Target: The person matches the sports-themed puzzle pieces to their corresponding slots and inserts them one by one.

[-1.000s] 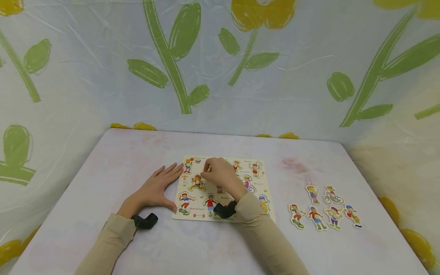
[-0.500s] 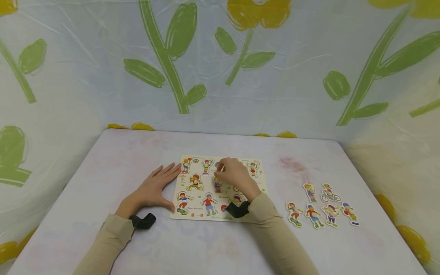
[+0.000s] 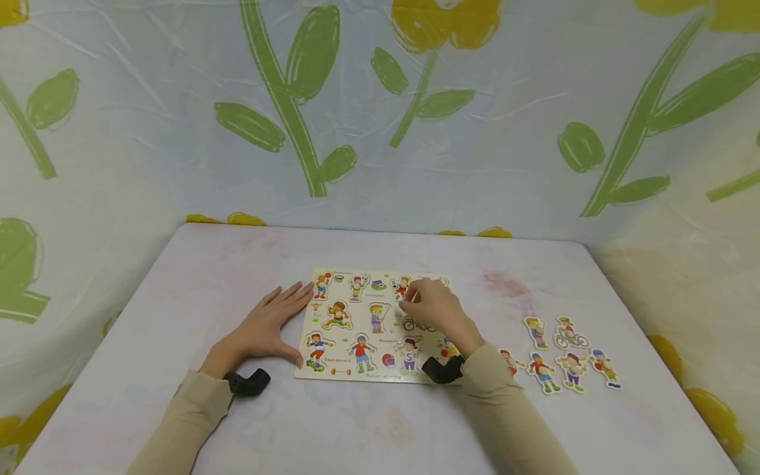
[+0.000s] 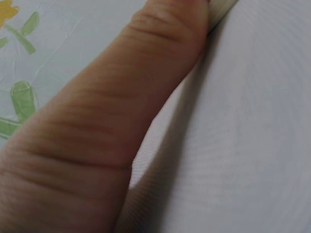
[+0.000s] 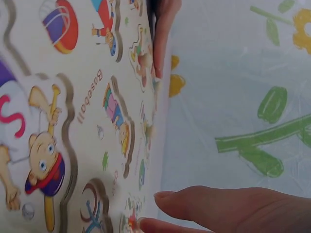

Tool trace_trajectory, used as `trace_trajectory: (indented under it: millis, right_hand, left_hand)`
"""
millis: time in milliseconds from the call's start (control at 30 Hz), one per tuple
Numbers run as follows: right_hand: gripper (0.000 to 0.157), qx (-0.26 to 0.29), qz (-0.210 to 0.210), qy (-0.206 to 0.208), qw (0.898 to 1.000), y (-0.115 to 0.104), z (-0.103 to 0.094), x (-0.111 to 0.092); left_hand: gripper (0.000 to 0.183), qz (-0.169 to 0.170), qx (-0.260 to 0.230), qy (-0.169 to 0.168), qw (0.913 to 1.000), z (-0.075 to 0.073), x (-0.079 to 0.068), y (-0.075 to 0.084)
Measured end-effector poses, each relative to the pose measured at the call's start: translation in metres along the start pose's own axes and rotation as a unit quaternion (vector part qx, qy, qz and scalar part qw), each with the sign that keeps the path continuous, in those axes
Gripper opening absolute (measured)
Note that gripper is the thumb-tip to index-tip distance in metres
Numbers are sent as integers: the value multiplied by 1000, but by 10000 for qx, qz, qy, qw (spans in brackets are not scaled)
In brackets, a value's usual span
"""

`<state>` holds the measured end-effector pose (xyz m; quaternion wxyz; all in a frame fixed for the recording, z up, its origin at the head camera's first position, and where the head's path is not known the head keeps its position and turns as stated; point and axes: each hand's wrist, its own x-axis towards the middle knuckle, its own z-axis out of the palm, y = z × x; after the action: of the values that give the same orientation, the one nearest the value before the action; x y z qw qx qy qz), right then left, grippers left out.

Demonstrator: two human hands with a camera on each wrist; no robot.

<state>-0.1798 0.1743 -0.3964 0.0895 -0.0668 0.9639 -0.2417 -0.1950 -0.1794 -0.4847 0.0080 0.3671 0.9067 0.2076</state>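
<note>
A flat board (image 3: 350, 343) with printed sports figures and figure-shaped recesses lies on the table. My left hand (image 3: 270, 330) rests spread at its left edge, with fingertips and thumb against the rim. In the left wrist view, the thumb (image 4: 112, 102) reaches that edge. Above the right half of the board hovers my right hand (image 3: 439, 310), fingers loosely bent near the football figure (image 3: 400, 288). In the right wrist view, the thumb (image 5: 194, 201) and a finger stand apart, with nothing seen between them. The golf figure (image 3: 377, 318) and baseball figure (image 3: 410, 355) are uncovered.
To the right of the board lie several loose cut-out figures, among them a golfer (image 3: 536, 333), a cyclist (image 3: 571, 333) and a roller skater (image 3: 543, 375). My right sleeve (image 3: 510, 402) partly covers another one. A flower-patterned curtain (image 3: 380, 165) surrounds the table (image 3: 249, 264).
My right hand has moved rightward across the board, from beside the running figure past the golf figure. The left hand stays at the board's edge. The loose figures have not moved.
</note>
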Motion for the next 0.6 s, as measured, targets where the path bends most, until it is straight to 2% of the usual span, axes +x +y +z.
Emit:
trace_trajectory:
  millis: [300,600]
  right_hand:
    - [19,-293,165,93,9994,29,-17,-11]
    - [21,-342,288,99,9990,51,-38,-25]
  left_hand:
    - [136,42,47,37,10000,2,0,-1]
    - [136,38,51,40,10000,2,0,0]
